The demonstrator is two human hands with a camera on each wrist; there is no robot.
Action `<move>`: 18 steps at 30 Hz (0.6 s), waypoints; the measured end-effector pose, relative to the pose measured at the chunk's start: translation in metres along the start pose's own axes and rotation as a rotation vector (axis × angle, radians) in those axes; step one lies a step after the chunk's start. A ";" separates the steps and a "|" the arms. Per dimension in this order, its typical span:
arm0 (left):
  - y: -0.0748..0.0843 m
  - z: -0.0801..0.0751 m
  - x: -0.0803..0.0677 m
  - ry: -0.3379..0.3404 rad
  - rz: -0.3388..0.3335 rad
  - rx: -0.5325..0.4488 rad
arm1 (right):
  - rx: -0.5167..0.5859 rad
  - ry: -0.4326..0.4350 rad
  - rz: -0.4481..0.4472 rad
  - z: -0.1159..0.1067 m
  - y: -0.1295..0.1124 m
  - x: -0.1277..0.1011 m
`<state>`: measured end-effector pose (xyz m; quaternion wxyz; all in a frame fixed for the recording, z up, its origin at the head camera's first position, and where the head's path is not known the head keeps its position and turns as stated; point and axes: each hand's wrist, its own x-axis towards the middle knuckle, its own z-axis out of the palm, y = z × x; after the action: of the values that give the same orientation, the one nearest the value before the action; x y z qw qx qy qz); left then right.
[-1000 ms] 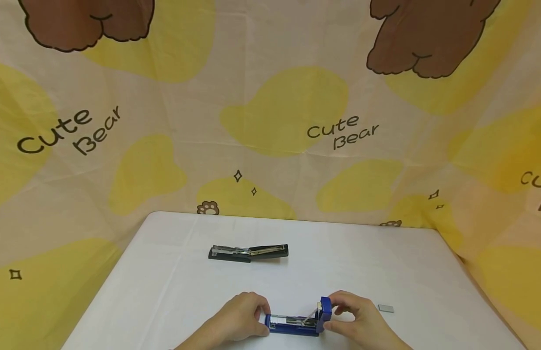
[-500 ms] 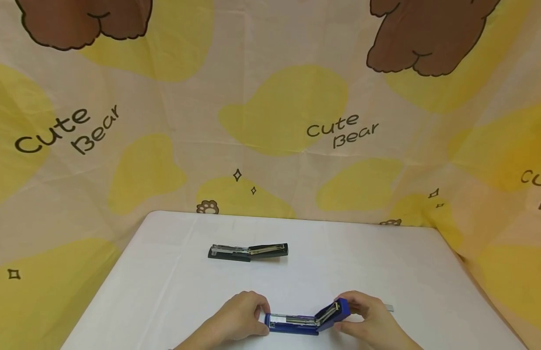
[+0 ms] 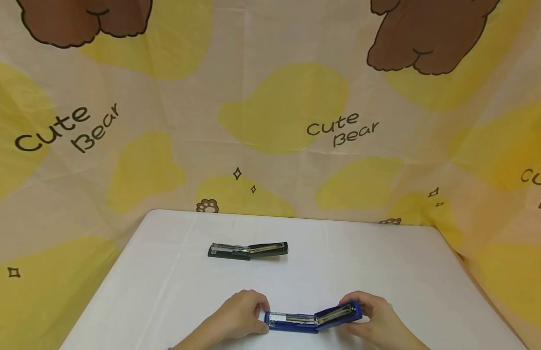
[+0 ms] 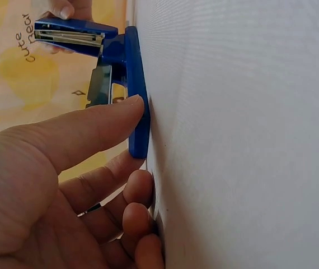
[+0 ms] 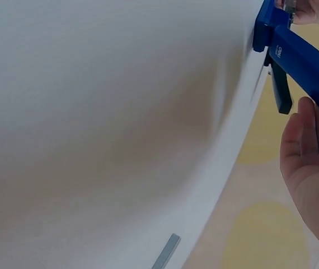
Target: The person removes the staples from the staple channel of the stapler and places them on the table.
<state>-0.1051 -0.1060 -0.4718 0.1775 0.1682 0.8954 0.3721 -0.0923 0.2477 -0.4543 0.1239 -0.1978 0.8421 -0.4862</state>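
A blue stapler [image 3: 292, 327] lies swung wide open on the white table, its top arm tilted up to the right. My left hand [image 3: 241, 313] pinches the left end of its base between thumb and fingers; in the left wrist view the thumb [image 4: 112, 120] presses along the base's side. My right hand [image 3: 375, 318] grips the end of the raised top arm [image 3: 340, 315], whose metal inside faces up. In the right wrist view the top arm [image 5: 305, 67] runs into the right hand's fingers [image 5: 310, 134].
Farther back on the table [image 3: 187, 282] lies a black stapler [image 3: 248, 250], also spread open. A small grey strip of staples [image 5: 167, 251] lies to the right, mostly hidden behind my right hand in the head view. A patterned cloth [image 3: 270, 107] hangs behind the table.
My right hand has swung the blue stapler's top arm from upright down to the right, opening it wider. The left hand stays at the base's left end.
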 end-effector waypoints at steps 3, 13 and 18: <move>0.000 0.000 0.000 -0.003 -0.003 -0.001 | 0.021 -0.017 0.012 -0.002 0.002 -0.001; -0.002 0.001 0.001 -0.005 -0.004 0.004 | 0.027 -0.075 0.080 -0.007 0.004 -0.003; -0.002 0.000 0.000 -0.003 -0.003 0.010 | 0.039 -0.077 0.204 -0.006 0.006 -0.003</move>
<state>-0.1055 -0.1067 -0.4735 0.1787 0.1682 0.8972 0.3671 -0.0929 0.2564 -0.4564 0.2090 -0.1271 0.8429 -0.4794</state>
